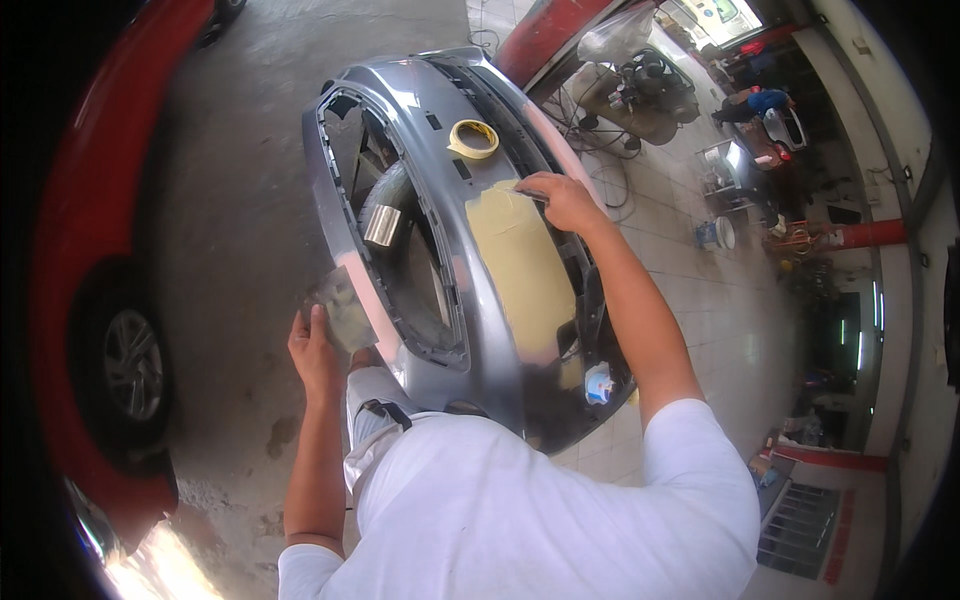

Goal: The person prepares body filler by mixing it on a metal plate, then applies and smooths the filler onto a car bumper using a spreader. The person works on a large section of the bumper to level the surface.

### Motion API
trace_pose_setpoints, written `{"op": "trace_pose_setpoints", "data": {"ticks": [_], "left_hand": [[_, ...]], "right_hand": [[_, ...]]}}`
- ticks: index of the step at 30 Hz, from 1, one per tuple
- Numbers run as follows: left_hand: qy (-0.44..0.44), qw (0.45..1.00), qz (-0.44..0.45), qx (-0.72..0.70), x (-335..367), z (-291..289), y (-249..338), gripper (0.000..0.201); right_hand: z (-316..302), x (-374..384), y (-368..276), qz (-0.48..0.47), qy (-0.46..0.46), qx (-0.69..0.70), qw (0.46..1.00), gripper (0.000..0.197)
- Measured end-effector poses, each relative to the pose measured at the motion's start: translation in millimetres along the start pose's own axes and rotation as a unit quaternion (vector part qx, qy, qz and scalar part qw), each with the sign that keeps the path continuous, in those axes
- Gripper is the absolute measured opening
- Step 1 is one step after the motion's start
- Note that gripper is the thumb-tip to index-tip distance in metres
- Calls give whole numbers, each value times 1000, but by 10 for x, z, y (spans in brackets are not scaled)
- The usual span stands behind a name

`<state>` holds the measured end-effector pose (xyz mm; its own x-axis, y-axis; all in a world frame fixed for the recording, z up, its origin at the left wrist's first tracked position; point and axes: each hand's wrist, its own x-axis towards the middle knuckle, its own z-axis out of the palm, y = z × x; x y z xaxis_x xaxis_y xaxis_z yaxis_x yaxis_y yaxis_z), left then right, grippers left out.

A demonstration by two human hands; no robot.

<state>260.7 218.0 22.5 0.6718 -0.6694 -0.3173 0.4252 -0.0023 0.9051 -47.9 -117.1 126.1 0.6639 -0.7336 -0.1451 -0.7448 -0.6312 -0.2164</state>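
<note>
Grey concrete floor (240, 200) under a silver bumper (490, 330) bearing a tape roll (473, 138).

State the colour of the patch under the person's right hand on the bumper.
Pale yellow patch on the silver-grey bumper, seen in the head view.

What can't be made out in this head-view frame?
- Right hand: fingertips on the pale filler patch of the grey bumper; any tool is too small to tell.
- Left hand: its grey sheet is blurred.
- Bumper's near end: hidden by the white shirt.
</note>
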Motion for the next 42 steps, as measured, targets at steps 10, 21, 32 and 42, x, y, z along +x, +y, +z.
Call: {"op": "trace_pose_setpoints", "data": {"ticks": [10,21,32,42], "left_hand": [[36,999,7,32,-10,-401,-20,32],[9,998,5,60,-46,-342,-54,32],[0,999,-15,33,-96,-353,-39,29],[-37,998,-11,50,-129,-286,-76,31]], "right_hand": [[254,464,-388,-37,-119,-94,988,68],[333,394,-359,-53,-118,-80,988,70],[415,296,-395,-47,-83,-119,988,58],[583,-355,-325,-67,-25,-88,994,52]]}}
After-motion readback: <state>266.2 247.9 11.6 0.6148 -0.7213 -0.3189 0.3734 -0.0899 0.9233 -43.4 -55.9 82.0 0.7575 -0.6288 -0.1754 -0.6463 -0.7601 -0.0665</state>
